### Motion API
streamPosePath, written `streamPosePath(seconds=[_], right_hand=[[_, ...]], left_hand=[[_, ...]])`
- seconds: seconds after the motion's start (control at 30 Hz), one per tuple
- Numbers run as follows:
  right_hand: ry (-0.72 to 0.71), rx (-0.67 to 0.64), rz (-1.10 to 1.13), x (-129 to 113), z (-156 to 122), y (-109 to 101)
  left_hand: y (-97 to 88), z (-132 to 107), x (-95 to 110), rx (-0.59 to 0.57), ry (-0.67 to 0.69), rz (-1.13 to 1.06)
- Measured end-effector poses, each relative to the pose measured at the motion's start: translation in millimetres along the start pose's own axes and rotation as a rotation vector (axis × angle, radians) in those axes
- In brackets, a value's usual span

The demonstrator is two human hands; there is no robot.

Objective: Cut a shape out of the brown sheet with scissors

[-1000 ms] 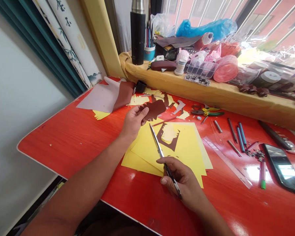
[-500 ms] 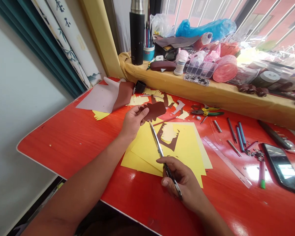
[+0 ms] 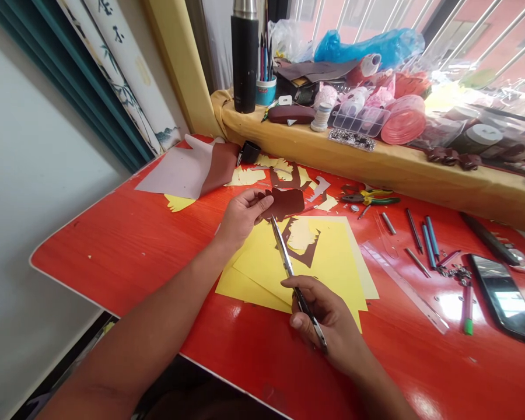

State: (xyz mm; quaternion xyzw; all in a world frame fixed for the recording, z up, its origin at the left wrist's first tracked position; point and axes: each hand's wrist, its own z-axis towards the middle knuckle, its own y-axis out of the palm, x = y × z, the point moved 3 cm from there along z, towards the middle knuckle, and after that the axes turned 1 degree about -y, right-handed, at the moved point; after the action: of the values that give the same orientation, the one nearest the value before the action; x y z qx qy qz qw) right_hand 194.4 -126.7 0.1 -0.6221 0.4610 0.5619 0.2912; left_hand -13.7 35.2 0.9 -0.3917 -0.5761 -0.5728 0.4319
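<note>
My left grip pinches a dark brown piece between thumb and fingers, by its left end. The piece is raised above the table, with a jagged lower edge. My right grip is curled around the handles of a pair of scissors. The blades slant up and leftward, their tips right at the lower edge of the brown piece; whether they touch it I cannot tell. The blades show nearly edge-on, so I cannot tell how far apart they are.

Below the blades, yellow sheets lie overlapped on the table. On them, just right of the blades, a brown offcut lies with a ragged cream scrap over it. Beyond my left grip are more paper scraps, and to their right, pliers. A clear ruler lies right of the sheets, and a phone lies farther right.
</note>
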Motion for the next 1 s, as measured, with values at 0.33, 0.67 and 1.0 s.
streamPosePath(seconds=[0.33,0.67,1.0], right_hand=[[0.004,-0.003,-0.002,-2.6,0.3,-0.1],[0.007,0.0,0.006,-1.8,-0.5,-0.2],[0.021,0.005,0.001,0.4,-0.7,-0.8]], left_hand=[[4.5,-2.3,2.4,-0.039,-0.028,0.041],[5.3,-3.0,2.9,-0.067,-0.042,0.048],[2.3,-1.0,1.7,-0.028,-0.038,0.012]])
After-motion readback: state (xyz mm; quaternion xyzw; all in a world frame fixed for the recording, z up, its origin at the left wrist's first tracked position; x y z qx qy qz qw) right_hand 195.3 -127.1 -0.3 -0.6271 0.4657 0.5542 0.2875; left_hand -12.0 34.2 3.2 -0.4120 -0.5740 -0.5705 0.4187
